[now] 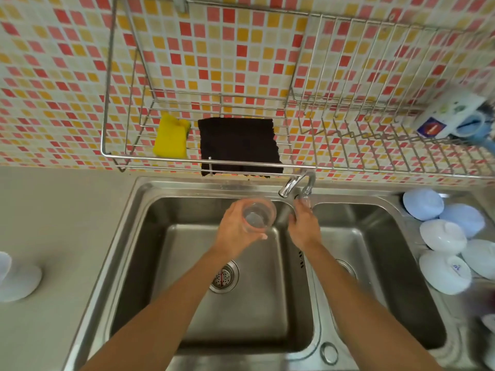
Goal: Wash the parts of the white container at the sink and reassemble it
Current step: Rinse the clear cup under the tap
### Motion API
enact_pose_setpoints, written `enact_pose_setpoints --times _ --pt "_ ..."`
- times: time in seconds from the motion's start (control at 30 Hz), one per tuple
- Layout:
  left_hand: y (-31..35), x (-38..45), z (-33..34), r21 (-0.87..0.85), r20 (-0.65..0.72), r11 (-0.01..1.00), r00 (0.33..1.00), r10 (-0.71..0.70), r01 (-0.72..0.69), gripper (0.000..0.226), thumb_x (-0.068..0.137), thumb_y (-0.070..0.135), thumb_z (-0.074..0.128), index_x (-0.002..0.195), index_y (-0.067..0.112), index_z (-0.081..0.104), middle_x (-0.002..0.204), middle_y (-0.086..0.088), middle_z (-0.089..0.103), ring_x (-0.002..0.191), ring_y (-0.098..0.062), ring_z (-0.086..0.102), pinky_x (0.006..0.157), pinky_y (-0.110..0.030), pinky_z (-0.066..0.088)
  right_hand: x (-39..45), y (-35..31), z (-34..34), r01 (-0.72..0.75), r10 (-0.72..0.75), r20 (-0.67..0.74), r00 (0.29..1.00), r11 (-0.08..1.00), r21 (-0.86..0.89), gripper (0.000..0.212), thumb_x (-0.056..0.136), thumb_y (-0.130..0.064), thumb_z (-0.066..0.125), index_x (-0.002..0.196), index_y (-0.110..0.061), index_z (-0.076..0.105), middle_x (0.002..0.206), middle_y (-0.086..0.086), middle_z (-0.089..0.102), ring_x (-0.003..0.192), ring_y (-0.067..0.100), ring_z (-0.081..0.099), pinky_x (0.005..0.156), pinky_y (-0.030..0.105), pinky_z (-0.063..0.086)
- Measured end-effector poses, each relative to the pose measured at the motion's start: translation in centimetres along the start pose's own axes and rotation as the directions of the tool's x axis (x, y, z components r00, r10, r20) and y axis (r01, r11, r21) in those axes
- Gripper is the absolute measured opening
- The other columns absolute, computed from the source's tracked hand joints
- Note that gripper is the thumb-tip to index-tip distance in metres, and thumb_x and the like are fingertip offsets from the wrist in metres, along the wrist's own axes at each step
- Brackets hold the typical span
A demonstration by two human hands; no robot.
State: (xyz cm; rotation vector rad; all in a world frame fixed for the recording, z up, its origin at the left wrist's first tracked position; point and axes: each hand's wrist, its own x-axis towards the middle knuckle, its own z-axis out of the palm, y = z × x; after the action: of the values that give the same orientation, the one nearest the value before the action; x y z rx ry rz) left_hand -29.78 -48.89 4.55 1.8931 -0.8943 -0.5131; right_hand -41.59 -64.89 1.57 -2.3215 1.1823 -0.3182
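Observation:
My left hand (237, 231) is shut on a clear round cup-like part (258, 215) of the container, held mouth-up over the left basin of the steel sink (139, 236), just left of the faucet spout (288, 187). My right hand (302, 223) reaches up to the faucet, fingers wrapped around its handle (306, 194). Whether water is running I cannot tell. White container parts (18, 279) lie on the grey counter at the far left, partly cut off by the frame edge.
A wire rack (187, 156) on the tiled wall holds a yellow sponge (171, 136) and a dark cloth (238, 145). Mugs (452, 116) sit on the rack's right end. Several upturned white and blue bowls (444, 236) crowd the drainboard right of the sink. A drain strainer (223, 277) sits in the left basin.

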Motion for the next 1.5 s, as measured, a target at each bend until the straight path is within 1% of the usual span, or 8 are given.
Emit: enact_pose_setpoints --times 0.27,0.43,0.57,0.73,0.9,1.07,1.23,1.5 --pt "1.5 0.9 1.4 -0.051 0.069 0.998 0.997 0.027 -0.024 0.084 0.048 0.022 0.091 0.122 0.031 0.052 0.122 0.016 0.058 0.114 0.001 0.054 0.096 -0.014 0.043 0.1 0.4 1.0 0.117 -0.114 0.040 0.993 0.989 -0.093 0.041 0.087 0.000 0.051 0.126 -0.011 0.054 0.139 0.006 0.045 0.122 0.029 0.048 0.097 0.039 0.047" --pt "2.0 0.5 1.8 -0.085 0.036 0.996 0.999 0.018 -0.015 0.077 0.052 0.016 0.089 0.111 0.047 0.052 0.113 0.028 0.056 0.108 0.009 0.052 0.088 -0.006 0.040 0.1 0.8 0.8 0.096 -0.087 0.080 0.993 0.989 -0.109 0.052 0.086 0.003 0.052 0.136 -0.013 0.048 0.149 0.005 0.035 0.131 0.029 0.042 0.097 0.042 0.047" --pt "1.7 0.0 2.4 -0.084 0.071 0.996 0.997 -0.007 0.013 0.081 0.051 0.019 0.089 0.119 0.039 0.052 0.119 0.019 0.057 0.110 0.007 0.053 0.092 -0.011 0.042 0.3 1.1 0.9 0.109 -0.100 0.093 0.991 0.989 -0.095 0.054 0.085 0.004 0.052 0.137 -0.013 0.048 0.149 0.008 0.037 0.133 0.029 0.041 0.102 0.041 0.043" --pt "1.7 -0.2 2.5 -0.048 0.090 0.999 0.996 -0.021 0.025 0.081 0.051 0.018 0.091 0.116 0.041 0.048 0.114 0.019 0.054 0.102 0.009 0.052 0.083 0.002 0.034 0.7 1.3 0.6 0.113 -0.106 0.085 0.991 0.991 -0.076 0.043 0.089 -0.005 0.055 0.131 -0.012 0.055 0.145 0.009 0.044 0.130 0.029 0.044 0.101 0.038 0.043" --pt "1.8 -0.2 2.2 -0.041 0.082 0.999 0.996 -0.030 0.033 0.079 0.050 0.021 0.091 0.110 0.048 0.047 0.111 0.026 0.053 0.102 0.007 0.052 0.086 -0.005 0.037 1.5 1.1 -0.1 0.107 -0.109 -0.027 0.994 0.991 -0.078 0.029 0.087 -0.007 0.061 0.116 -0.015 0.064 0.117 0.011 0.064 0.105 0.032 0.059 0.082 0.039 0.052" --pt "1.5 -0.1 2.0 -0.064 0.075 0.998 0.997 -0.021 0.026 0.078 0.049 0.019 0.090 0.114 0.044 0.053 0.115 0.027 0.057 0.110 0.006 0.053 0.097 -0.025 0.047 2.4 1.4 -1.4 -0.038 0.061 -0.229 0.971 0.994 0.102 0.015 0.092 -0.011 0.058 0.100 -0.015 0.070 0.083 0.016 0.072 0.074 0.038 0.065 0.068 0.040 0.055" --pt "0.8 -0.2 2.5 -0.156 0.027 0.987 0.999 -0.038 0.042 0.072 0.053 0.015 0.084 0.115 0.034 0.055 0.120 0.012 0.060 0.113 -0.007 0.058 0.095 -0.042 0.050 2.1 2.5 -2.1 -0.117 0.184 -0.292 0.939 0.966 0.232 0.019 0.095 -0.013 0.053 0.104 -0.014 0.069 0.093 0.013 0.073 0.086 0.035 0.066 0.078 0.037 0.049" --pt "0.6 -0.4 2.3 -0.153 0.032 0.985 0.997 -0.070 0.074 0.075 0.051 0.025 0.086 0.118 0.035 0.054 0.122 0.015 0.059 0.116 -0.007 0.055 0.094 -0.043 0.051 2.1 1.3 -2.3 -0.201 0.246 -0.254 0.935 0.961 0.191 0.025 0.097 -0.011 0.046 0.110 -0.013 0.067 0.095 0.019 0.070 0.091 0.041 0.062 0.077 0.040 0.046"
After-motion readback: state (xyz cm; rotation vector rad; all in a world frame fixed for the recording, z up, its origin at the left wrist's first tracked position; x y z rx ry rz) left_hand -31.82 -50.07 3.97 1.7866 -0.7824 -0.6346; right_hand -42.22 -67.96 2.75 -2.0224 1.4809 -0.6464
